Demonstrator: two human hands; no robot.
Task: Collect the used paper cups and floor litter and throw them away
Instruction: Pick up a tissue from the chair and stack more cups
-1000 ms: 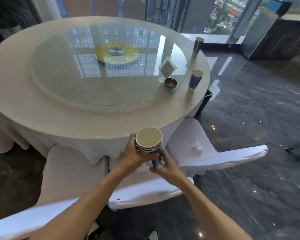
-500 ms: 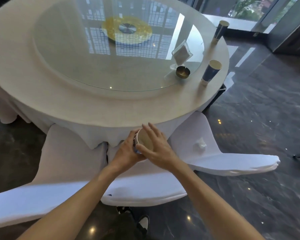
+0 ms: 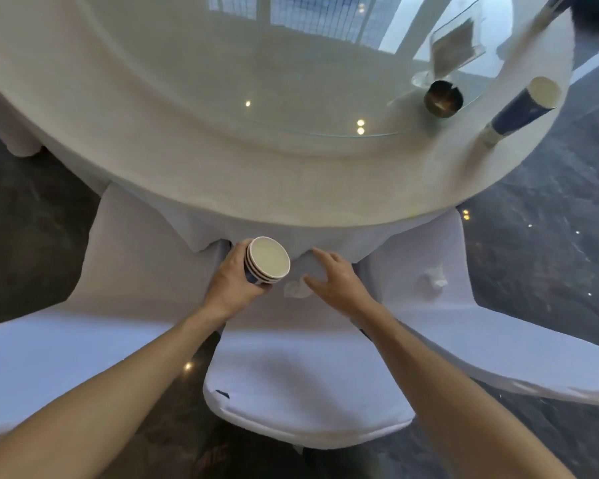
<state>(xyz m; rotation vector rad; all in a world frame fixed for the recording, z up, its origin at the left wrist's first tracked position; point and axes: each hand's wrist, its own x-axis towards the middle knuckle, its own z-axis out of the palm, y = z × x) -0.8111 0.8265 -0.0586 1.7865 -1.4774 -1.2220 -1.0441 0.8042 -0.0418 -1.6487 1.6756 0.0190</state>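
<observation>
My left hand (image 3: 234, 280) grips a stack of nested blue-and-white paper cups (image 3: 267, 260), held over a white chair seat below the table's near edge. My right hand (image 3: 336, 280) hovers open just to the right of the stack, fingers spread above a crumpled white tissue (image 3: 296, 288) lying on that seat. A second crumpled tissue (image 3: 431, 281) lies on the chair to the right. Another blue paper cup (image 3: 519, 110) stands on the table near its right edge.
A round table with a white cloth (image 3: 222, 167) and a glass turntable (image 3: 291, 81) fills the top. On the glass sit a small brass bowl (image 3: 443, 98) and a clear card holder (image 3: 459, 46). White-covered chairs (image 3: 308, 392) crowd the near side over a dark marble floor (image 3: 550, 236).
The view has tilted down and closer to the chairs. My right hand has come off the cup stack and opened above the tissue; the left hand keeps the stack.
</observation>
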